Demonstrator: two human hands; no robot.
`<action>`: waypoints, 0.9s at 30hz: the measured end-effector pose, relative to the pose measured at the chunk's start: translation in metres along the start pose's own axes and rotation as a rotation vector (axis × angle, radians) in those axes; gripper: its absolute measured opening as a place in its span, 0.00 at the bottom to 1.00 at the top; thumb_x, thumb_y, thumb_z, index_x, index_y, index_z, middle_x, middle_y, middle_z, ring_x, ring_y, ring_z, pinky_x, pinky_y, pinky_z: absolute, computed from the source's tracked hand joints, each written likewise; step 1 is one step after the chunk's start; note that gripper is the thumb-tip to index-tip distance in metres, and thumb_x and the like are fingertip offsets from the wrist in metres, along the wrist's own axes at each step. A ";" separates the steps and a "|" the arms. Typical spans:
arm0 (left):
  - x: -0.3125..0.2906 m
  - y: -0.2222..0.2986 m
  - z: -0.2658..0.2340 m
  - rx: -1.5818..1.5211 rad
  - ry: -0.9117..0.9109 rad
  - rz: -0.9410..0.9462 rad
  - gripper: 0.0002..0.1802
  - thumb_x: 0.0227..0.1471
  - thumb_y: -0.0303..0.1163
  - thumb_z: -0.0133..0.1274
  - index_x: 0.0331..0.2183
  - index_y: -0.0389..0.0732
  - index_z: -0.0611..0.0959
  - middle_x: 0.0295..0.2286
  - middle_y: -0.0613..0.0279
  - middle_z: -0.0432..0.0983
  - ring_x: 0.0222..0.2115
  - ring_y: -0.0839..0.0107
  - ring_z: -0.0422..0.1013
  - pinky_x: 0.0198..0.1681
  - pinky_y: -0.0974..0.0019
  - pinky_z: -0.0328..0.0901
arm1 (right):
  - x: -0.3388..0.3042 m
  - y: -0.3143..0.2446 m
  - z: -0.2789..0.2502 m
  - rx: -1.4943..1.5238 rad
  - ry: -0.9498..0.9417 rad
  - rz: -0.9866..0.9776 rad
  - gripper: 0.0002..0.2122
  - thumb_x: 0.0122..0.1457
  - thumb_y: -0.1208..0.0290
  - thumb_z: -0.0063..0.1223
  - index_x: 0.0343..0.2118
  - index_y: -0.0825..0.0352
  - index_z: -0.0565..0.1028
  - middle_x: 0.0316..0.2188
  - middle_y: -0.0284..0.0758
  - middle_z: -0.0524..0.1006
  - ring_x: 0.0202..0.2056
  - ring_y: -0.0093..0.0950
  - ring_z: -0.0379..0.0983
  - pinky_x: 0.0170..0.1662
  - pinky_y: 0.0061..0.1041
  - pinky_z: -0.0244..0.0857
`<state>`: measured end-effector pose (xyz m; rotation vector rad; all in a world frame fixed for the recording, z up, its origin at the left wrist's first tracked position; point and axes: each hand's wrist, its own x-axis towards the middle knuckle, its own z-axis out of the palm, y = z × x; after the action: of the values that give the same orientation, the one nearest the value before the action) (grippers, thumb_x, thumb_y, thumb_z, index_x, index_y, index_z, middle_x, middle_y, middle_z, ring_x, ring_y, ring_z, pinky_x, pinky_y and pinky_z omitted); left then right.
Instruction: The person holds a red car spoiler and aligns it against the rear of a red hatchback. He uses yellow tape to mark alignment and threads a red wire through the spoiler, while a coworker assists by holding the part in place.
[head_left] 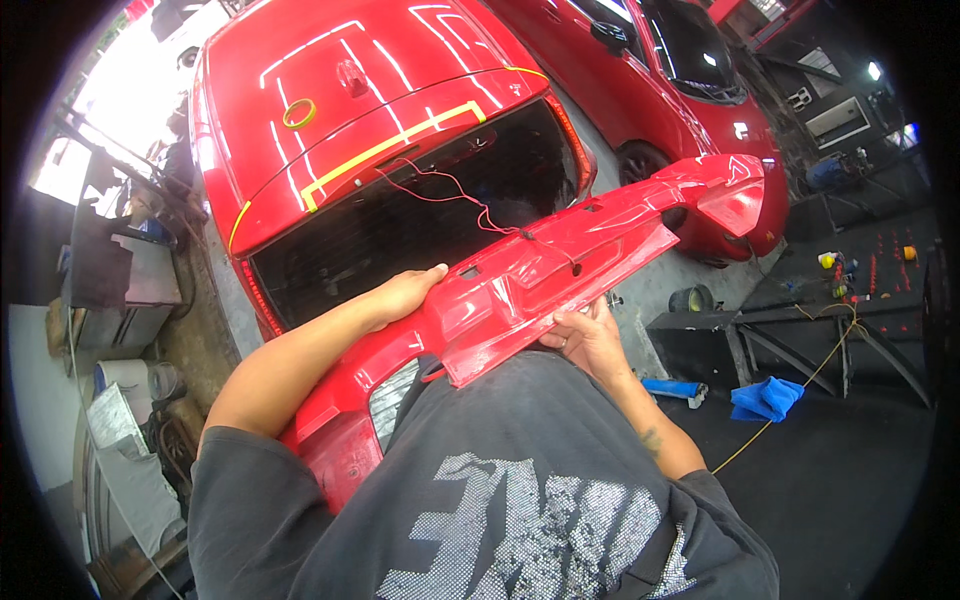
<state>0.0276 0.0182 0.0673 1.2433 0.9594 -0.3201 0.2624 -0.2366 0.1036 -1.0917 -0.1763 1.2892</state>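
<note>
red panel [520,275]: between the hands, short of the rear window [420,225] | left hand [405,295] curled over far edge, nearer window, fingers partly hidden; right hand [592,340] clasping near edge | long axis near-left to far-right, far end pointing toward second red car [620,95]

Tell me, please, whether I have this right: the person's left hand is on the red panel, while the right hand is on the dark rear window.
Not quite: the right hand is not on the dark rear window. The head view shows it holding the near edge of the red panel. The left hand is on that panel, as you said.
</note>
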 end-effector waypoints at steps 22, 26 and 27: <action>0.001 -0.002 0.030 -0.149 -0.105 -0.135 0.36 0.79 0.57 0.33 0.60 0.38 0.84 0.53 0.51 0.85 0.50 0.58 0.83 0.60 0.53 0.73 | -0.009 -0.013 -0.013 -0.030 0.045 0.011 0.37 0.66 0.79 0.63 0.71 0.55 0.53 0.51 0.45 0.84 0.42 0.38 0.88 0.41 0.37 0.85; 0.010 -0.007 0.024 -0.151 -0.101 -0.129 0.36 0.79 0.57 0.33 0.60 0.39 0.84 0.53 0.51 0.85 0.50 0.58 0.83 0.60 0.52 0.74 | -0.009 -0.014 -0.011 -0.036 0.045 -0.022 0.36 0.67 0.79 0.62 0.71 0.56 0.53 0.51 0.46 0.84 0.42 0.38 0.88 0.40 0.38 0.86; 0.008 -0.006 0.025 -0.142 -0.092 -0.125 0.36 0.79 0.57 0.33 0.60 0.39 0.84 0.53 0.51 0.85 0.50 0.58 0.83 0.59 0.52 0.74 | -0.010 -0.014 -0.011 -0.039 0.051 -0.023 0.36 0.67 0.79 0.62 0.72 0.57 0.53 0.51 0.46 0.84 0.42 0.38 0.88 0.40 0.38 0.86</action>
<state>0.0397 -0.0041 0.0575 1.0336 0.9656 -0.3975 0.2753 -0.2492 0.1124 -1.1515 -0.1755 1.2404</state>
